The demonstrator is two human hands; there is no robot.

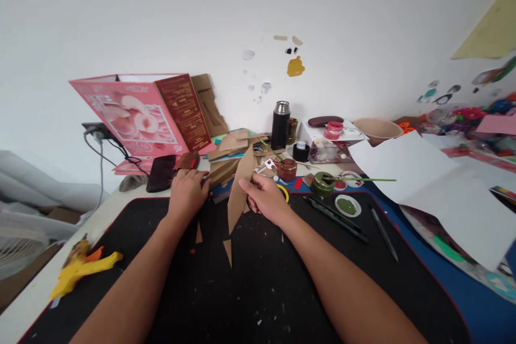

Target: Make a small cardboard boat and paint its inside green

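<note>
My right hand [264, 196] holds a pointed, leaf-shaped strip of brown cardboard [241, 188] upright, with the thumb on its near face and the fingers behind. My left hand [187, 191] lies at the back edge of the black mat [250, 301], fingers apart and nothing visible in them. It is beside a brown and red object [187, 160] and a pile of cardboard scraps [226, 169]. Two small cardboard triangles lie on the mat, one of them [228, 252] just below the strip.
A yellow glue gun [83, 269] lies at left, near a phone [160, 173] and a pink box [141, 118]. Behind stands a black flask [280, 126]. At right are a green paint jar [322, 185] with a brush, a paint lid [347, 206], a dark cutter [336, 219] and white paper [403, 158].
</note>
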